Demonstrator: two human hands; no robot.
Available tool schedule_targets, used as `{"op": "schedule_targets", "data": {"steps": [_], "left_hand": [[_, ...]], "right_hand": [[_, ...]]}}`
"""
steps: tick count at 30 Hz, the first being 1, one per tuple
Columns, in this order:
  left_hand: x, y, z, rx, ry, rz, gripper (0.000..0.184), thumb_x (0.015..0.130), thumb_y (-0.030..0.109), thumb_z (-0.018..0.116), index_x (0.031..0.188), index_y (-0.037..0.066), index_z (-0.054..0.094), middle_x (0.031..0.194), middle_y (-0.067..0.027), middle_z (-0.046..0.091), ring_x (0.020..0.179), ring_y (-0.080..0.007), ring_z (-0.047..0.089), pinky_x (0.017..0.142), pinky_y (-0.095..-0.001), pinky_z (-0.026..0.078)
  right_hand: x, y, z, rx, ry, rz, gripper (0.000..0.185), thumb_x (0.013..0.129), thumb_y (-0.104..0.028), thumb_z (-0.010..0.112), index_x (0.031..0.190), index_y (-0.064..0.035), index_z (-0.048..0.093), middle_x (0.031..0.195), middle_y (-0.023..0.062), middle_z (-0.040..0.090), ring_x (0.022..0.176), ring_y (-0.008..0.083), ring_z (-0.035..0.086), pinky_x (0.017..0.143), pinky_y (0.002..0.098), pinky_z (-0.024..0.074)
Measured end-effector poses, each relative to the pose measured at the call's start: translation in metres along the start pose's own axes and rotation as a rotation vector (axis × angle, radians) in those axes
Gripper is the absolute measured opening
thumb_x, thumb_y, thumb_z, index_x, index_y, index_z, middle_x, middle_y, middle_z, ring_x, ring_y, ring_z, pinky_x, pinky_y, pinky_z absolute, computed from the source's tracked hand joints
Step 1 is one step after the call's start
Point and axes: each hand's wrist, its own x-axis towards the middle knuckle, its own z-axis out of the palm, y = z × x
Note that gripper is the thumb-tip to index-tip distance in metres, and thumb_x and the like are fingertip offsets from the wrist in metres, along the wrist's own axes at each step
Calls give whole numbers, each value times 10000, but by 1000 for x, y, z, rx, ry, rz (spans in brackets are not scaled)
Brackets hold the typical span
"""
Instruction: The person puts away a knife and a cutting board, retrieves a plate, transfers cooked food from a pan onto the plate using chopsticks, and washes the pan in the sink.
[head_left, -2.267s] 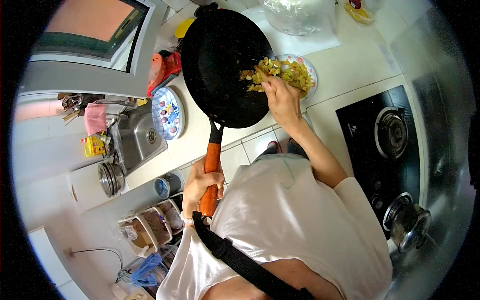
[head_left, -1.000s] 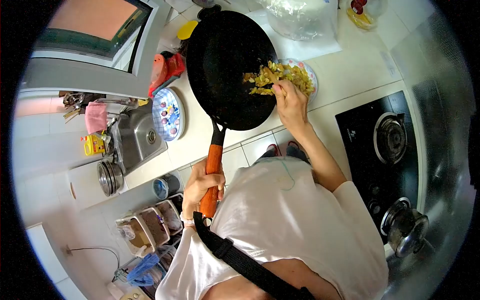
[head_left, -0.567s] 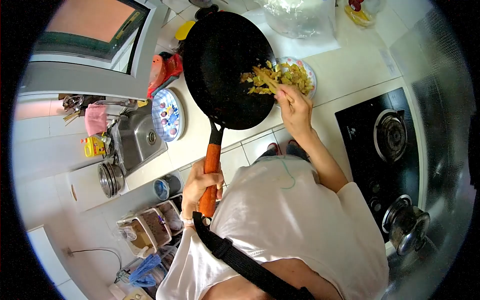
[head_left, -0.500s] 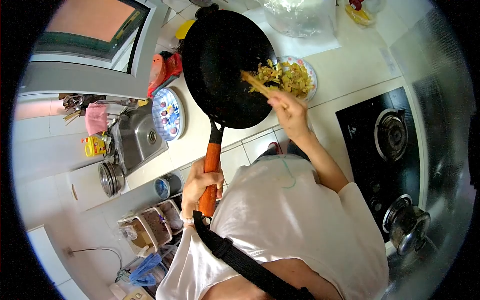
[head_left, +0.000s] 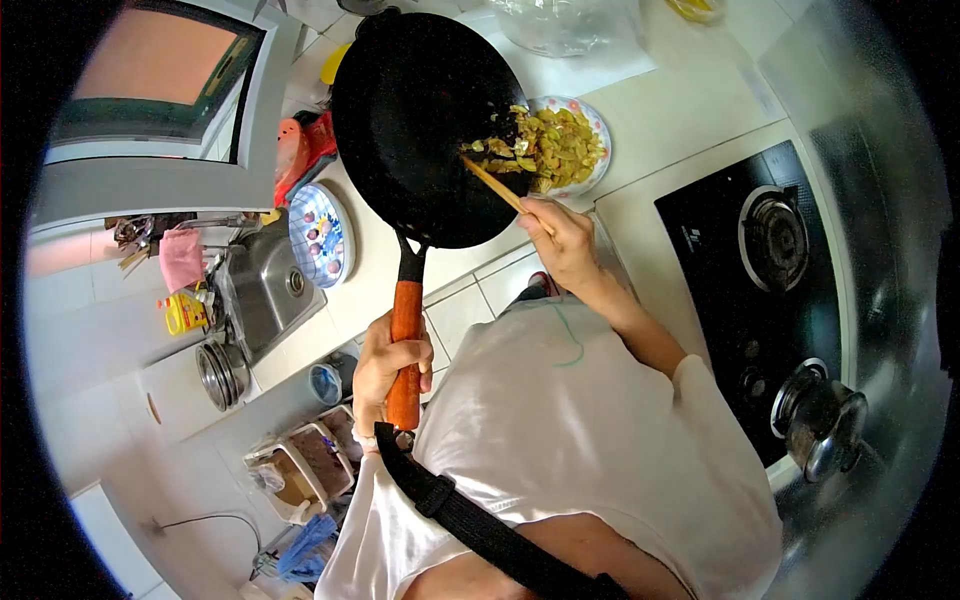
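My left hand (head_left: 391,362) is wrapped round the wooden handle (head_left: 406,335) of a black wok (head_left: 410,120), which is tilted over a plate. Pinched in my right hand (head_left: 562,240) are wooden chopsticks (head_left: 492,183), their tips inside the wok beside some food bits. Chopped yellow-green food (head_left: 568,145) lies heaped on the plate (head_left: 600,170), which has a spotted rim, and a smaller amount clings near the wok's right edge.
A black gas stove (head_left: 720,240) with a lidded pot (head_left: 822,425) stands at the right. To the left are a blue-patterned plate (head_left: 338,262), a steel sink (head_left: 255,285) and an open window (head_left: 150,185). A plastic bag (head_left: 565,25) lies beyond the plate.
Less food shows in the wok and more lies on the plate. My right hand has drawn back, with the chopsticks lower along the wok. The whole view has shifted slightly.
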Motion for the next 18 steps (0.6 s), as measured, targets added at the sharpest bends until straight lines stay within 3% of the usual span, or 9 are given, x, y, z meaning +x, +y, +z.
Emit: {"op": "schedule_targets", "data": {"steps": [4,7,11,13,14,16,18], "left_hand": [[0,-2,-2,-12,13,-1,293,607,43,572,860,-59,465,578,-93,491,388,-170,454,355,-267,419],[1,-4,-4,0,6,6,295,602,45,575,857,-57,468,574,-90,490,377,-174,456,351,-265,414],[-1,0,-1,13,18,3,283,596,48,577,837,-55,471,570,-88,487,363,-175,456,345,-265,407],[-1,0,0,22,31,1,277,595,50,578,829,-53,472,567,-88,485,359,-175,454,343,-265,405],[-1,-1,-1,12,25,9,270,595,52,578,820,-51,471,564,-87,483,355,-174,451,339,-266,402],[-1,-1,-1,3,21,18,263,596,54,579,812,-49,471,560,-87,481,351,-173,447,336,-266,400],[-3,0,0,-17,30,32,265,595,65,582,808,-45,469,553,-87,477,344,-173,440,331,-266,397]], "right_hand": [[-9,23,-18,-41,42,236,152,848,-91,612,962,10,614,794,162,641,651,251,627,578,335,488],[-9,36,-42,-183,107,129,158,858,-83,600,982,14,615,793,156,645,670,236,636,589,318,490],[-11,18,-56,-173,90,210,175,874,-95,595,999,26,613,825,149,662,701,225,658,624,297,509],[-16,10,-54,192,132,390,224,906,-147,565,1007,50,603,856,157,665,717,230,670,662,300,539],[-17,9,-55,193,133,390,224,906,-147,565,1007,50,603,856,157,665,717,230,670,662,300,539],[-18,10,-59,653,217,785,274,930,-195,525,990,65,588,875,174,656,706,257,670,679,330,568],[-31,39,-64,760,270,874,276,932,-203,516,984,59,581,875,184,652,708,263,669,668,341,575]]}}
